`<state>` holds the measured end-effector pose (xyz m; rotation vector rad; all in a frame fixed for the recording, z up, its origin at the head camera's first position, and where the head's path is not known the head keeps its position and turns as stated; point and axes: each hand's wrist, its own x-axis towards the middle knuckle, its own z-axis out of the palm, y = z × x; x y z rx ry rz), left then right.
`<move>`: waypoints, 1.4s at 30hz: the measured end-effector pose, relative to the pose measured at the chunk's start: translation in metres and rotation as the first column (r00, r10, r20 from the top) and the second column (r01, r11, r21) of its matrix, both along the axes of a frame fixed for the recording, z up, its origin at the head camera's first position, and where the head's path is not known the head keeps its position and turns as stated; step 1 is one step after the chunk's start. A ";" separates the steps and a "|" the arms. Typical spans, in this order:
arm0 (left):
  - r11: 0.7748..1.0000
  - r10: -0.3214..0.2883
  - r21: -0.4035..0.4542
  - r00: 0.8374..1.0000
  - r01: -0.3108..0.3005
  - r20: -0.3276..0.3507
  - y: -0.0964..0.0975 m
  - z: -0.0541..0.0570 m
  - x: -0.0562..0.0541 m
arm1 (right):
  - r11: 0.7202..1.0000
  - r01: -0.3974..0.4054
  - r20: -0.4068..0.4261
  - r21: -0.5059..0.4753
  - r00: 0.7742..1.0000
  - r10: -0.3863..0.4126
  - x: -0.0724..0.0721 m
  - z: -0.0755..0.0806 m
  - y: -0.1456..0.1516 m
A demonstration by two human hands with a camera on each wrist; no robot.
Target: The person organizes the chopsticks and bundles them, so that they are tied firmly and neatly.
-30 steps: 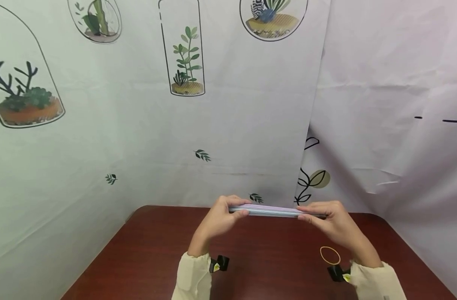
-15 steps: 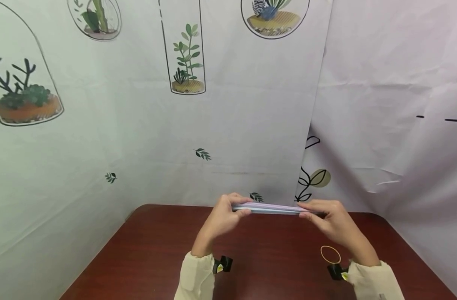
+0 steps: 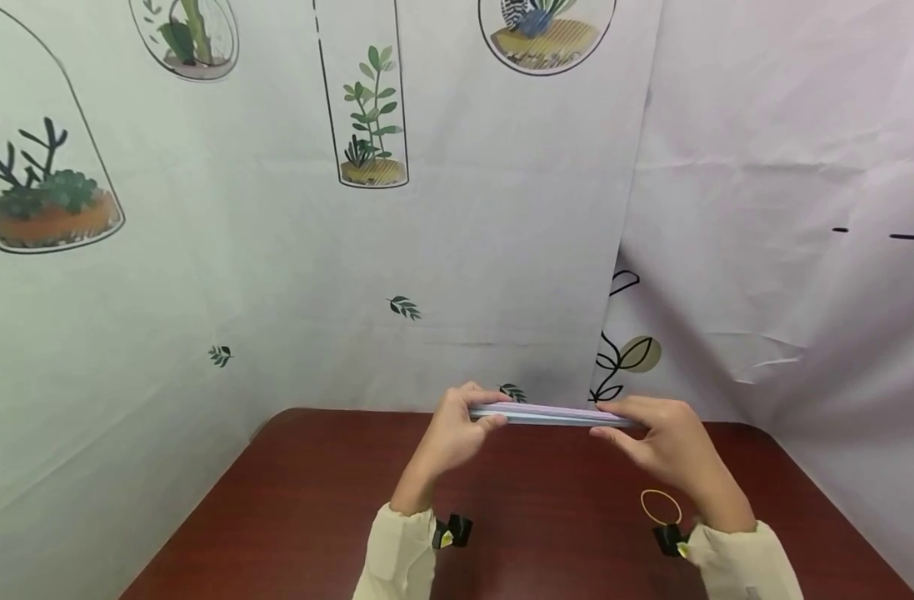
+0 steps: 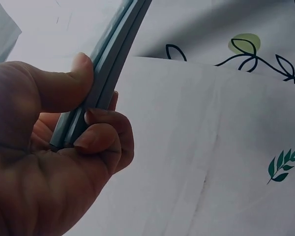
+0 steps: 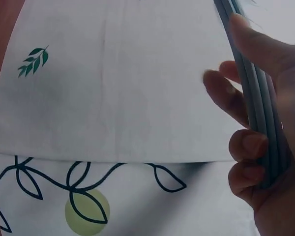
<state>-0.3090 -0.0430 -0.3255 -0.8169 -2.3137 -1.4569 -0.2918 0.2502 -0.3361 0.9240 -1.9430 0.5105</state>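
Note:
A slim bundle of long, straight strips, lilac on top and pale blue below, is held level between my two hands above the far part of the table. My left hand grips its left end, thumb underneath and fingers over the top. At the other end my right hand holds it the same way. In the left wrist view the curled fingers wrap the bundle with its end against the palm. The right wrist view shows several parallel layers in the bundle, two fingers curled around its lower end.
A yellow rubber band lies on the dark red-brown table, near the right wrist. Behind the table hangs a white cloth printed with plants. Black wrist cameras are strapped by both sleeves.
The left hand has shifted slightly to the right along with the bundle's left end. The right thumb has moved slightly left, and the bundle's layers look more even.

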 end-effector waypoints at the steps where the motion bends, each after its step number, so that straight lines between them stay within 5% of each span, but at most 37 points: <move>1: 1.000 0.005 -0.001 1.000 -0.005 0.007 0.000 -0.001 0.000 | 0.999 0.032 -0.034 0.018 0.999 -0.031 0.000 -0.001 -0.001; 10: 0.999 0.030 0.036 0.999 -0.030 0.021 0.000 -0.001 0.003 | 0.947 0.305 -0.257 0.098 0.927 -0.272 0.005 -0.002 -0.016; 20: 0.997 0.046 0.053 0.999 -0.047 0.023 0.004 0.002 0.007 | 0.896 0.435 -0.239 0.085 0.882 -0.405 0.005 -0.013 -0.047; 33: 0.999 0.014 0.042 0.999 -0.015 0.034 0.002 0.006 0.005 | 0.930 0.366 -0.370 -0.038 0.859 -0.353 -0.012 -0.025 -0.047; 42: 1.000 -0.005 -0.021 0.999 0.005 0.038 0.003 0.006 0.008 | 0.928 0.359 -0.514 -0.100 0.780 -0.357 -0.020 -0.024 -0.043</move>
